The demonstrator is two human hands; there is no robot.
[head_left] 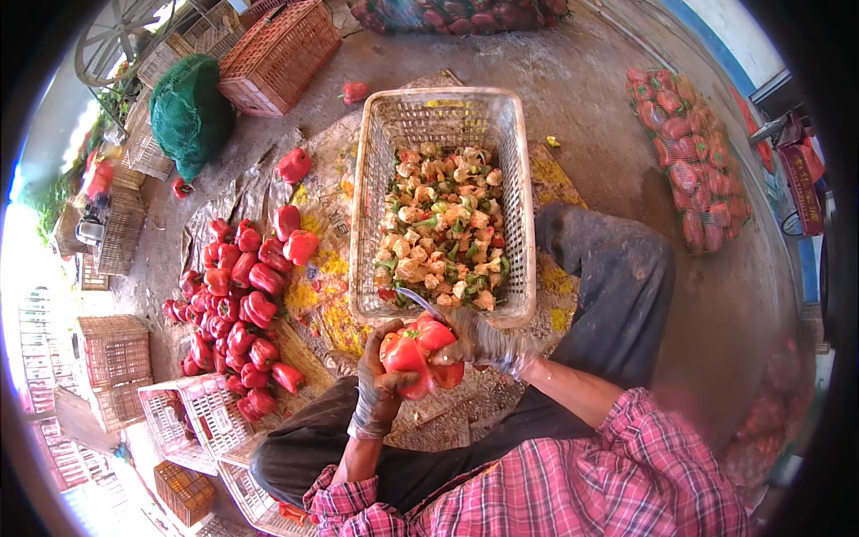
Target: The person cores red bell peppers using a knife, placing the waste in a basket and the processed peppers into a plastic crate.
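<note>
A split red bell pepper (pixel 413 356) is between my two gloved hands, just in front of the near rim of a pale plastic crate (pixel 356 224). My left hand (pixel 376 385) is closed round the pepper's left side. From my right hand (pixel 488 345), closed at the pepper's right side, a small curved knife (pixel 419 301) sticks out, its thin metal blade pointing up and left above the pepper. The handle is hidden in the fingers. Inside the crate lie many cut pepper cores (pixel 447 224) with pale seed clusters and green stems.
A heap of whole red peppers (pixel 242 304) lies on the ground sheet to the left. Stacked crates (pixel 116 358) and a green net sack (pixel 190 112) stand farther left. Net sacks of peppers (pixel 689 161) rest at the right and far side. My bent knees flank the crate's near end.
</note>
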